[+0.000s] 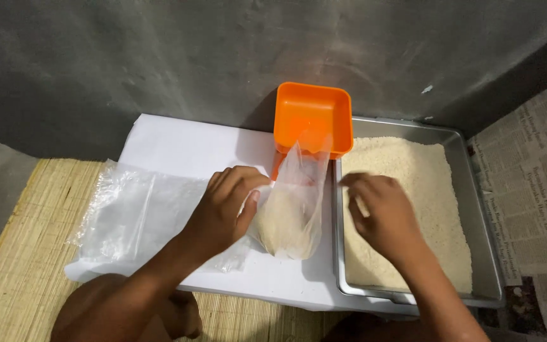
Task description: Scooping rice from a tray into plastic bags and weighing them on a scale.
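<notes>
Plastic bag (pixel 292 209) in closed left-hand fingers (pixel 238 190).

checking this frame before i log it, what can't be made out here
Head view only:
- Right hand fingertips: curled under over the grain in the metal tray, so any pinch is hidden.
- Left hand palm side: turned away against the clear bag.
- Orange tub contents: too flat-lit to tell.
- Newspaper: cut by right edge.

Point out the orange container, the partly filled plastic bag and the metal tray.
orange container (pixel 311 117), head view, inner floor.
partly filled plastic bag (pixel 289 218), head view, grain-filled lower part.
metal tray (pixel 484 253), head view, bare right rim.
</notes>
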